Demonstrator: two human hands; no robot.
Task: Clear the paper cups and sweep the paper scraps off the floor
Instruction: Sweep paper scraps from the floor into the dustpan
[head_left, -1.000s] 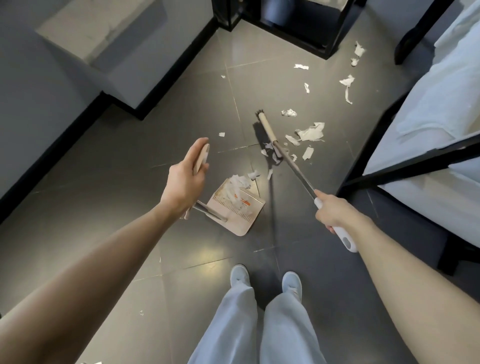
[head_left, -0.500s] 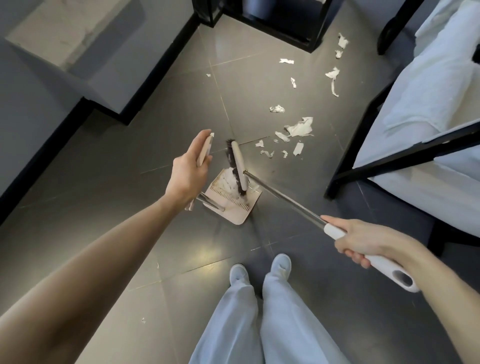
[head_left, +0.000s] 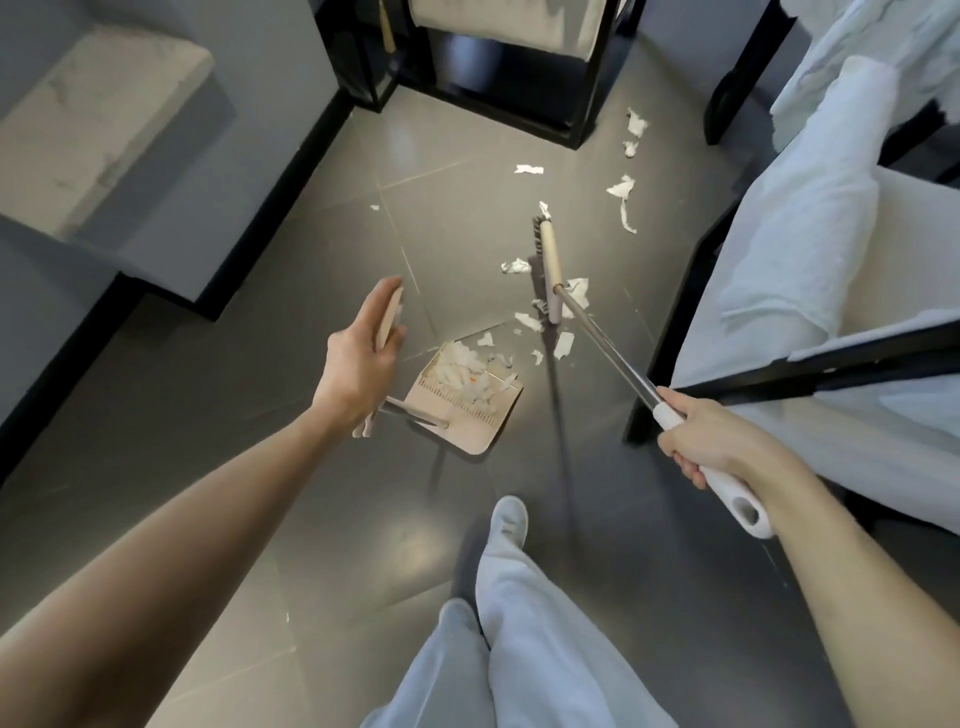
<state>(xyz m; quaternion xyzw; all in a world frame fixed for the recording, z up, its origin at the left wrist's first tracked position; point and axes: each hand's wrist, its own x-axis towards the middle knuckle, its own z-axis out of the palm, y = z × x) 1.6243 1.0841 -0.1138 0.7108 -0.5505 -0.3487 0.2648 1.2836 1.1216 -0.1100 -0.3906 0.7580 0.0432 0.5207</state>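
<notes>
Grey floor tiles (head_left: 260, 415) fill the middle of the view, hemmed in on three sides. At the far end stands a black-framed chair (head_left: 519, 93). Along the right runs a black frame (head_left: 831, 371) draped in pale cloth (head_left: 800, 249), its near leg close beside the broom's metal shaft. At the left a pale stone ledge (head_left: 93, 124) juts out above a black skirting board (head_left: 306, 156). Light trouser legs (head_left: 519, 649) and one white shoe (head_left: 510, 519) take up the near edge.

White paper scraps (head_left: 623, 192) lie scattered on the tiles from the chair's foot toward the middle, the farthest ones just beside the chair and the draped frame. A beige dustpan (head_left: 467, 415) sits on the floor at centre with a heap (head_left: 460, 369) of torn paper in it, and a few loose bits lie just past its far lip.

The left hand (head_left: 358, 364) clasps the dustpan's upright handle near its top, between thumb and fingers. The right hand (head_left: 701, 441) has its fingers curled round the white grip of the broom (head_left: 550, 265). The broom's head is low among the scraps, to the far right of the dustpan and well apart from both hands. Whether its bristles touch the tiles cannot be told.
</notes>
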